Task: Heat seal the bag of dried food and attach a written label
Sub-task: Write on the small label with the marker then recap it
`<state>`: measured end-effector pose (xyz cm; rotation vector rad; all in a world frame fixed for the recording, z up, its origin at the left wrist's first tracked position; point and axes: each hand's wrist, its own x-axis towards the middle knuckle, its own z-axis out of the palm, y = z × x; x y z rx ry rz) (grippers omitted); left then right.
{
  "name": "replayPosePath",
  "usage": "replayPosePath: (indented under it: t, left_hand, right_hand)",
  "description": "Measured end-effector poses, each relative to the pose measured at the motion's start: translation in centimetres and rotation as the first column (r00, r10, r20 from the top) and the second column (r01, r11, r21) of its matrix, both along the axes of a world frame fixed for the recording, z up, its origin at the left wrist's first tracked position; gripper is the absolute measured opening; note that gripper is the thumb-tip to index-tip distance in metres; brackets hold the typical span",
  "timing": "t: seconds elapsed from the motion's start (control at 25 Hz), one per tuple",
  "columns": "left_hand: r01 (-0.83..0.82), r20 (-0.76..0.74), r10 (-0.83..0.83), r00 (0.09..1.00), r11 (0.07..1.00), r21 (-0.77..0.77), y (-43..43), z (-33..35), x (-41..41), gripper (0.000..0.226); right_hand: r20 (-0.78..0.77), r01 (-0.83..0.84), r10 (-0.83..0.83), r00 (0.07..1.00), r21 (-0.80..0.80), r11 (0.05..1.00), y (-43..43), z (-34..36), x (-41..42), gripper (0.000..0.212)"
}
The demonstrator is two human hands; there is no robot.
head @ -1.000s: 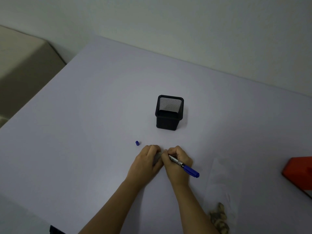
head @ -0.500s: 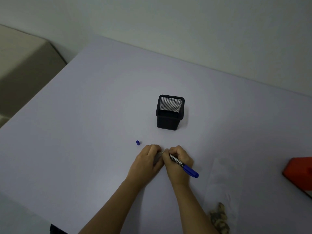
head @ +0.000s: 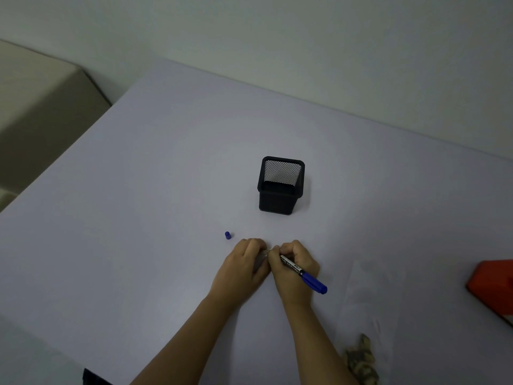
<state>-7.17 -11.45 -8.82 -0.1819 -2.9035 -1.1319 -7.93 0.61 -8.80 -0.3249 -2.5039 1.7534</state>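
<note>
Two hands are meeting, knuckles touching, near the middle of a pale lilac tabletop in a dim room.

The left hand is curling its fingers down onto a small grey label, which is mostly hidden. The right hand is gripping a blue marker, its tip pointing at the label and its tail slanting near-right. The marker's blue cap is standing just left of the hands. A black mesh pen holder is standing upright farther back. The clear bag is lying flat at near right, well apart from the hands, with dried food bunched at its near end. A red object is poking in at the right edge. A plain pale wall is running behind, and a beige block of furniture is sitting at far left.
</note>
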Motion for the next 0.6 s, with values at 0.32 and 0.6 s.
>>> replayPosePath:
  t: [0.32, 0.6]
  left_hand:
    - [0.007, -0.008, -0.007, 1.0, 1.0, -0.001, -0.05, -0.11, 0.02, 0.021]
    - [-0.002, -0.012, 0.002, 1.0, 1.0, -0.005, 0.04, 0.01, 0.02, 0.02]
  right_hand:
    - [0.011, 0.024, -0.024, 1.0, 0.015, 1.0, -0.08, 0.78, -0.01, 0.021]
    - [0.028, 0.041, -0.041, 0.999, -0.001, 0.999, -0.13, 1.19, 0.01, 0.02]
